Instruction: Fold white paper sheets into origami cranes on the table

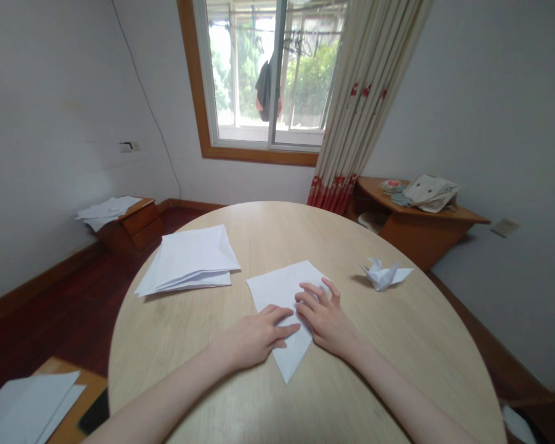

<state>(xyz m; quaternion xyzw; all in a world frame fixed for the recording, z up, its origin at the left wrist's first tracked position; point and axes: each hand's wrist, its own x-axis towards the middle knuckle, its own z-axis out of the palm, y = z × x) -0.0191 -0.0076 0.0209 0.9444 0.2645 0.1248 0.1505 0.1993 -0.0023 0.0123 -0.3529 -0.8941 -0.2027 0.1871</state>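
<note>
Folded paper (277, 287) mid worktop (351, 382), tip toward near edge. Left hand (254, 336), right hand (326, 317) flat on it, each grip open. Paper stack (189, 259) well left, paper bird (383, 274) well right; bare wood between.

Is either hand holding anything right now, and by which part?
Nothing is held. The left hand and right hand lie flat, pressing the white folded paper sheet near its middle onto the round light wooden table.

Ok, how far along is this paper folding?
One folded paper figure already sits on the right of the table. In hand: the left hand and right hand press flat a white sheet, seemingly at an early crease. Left: the stack of sheets beside it looks unused.
</note>
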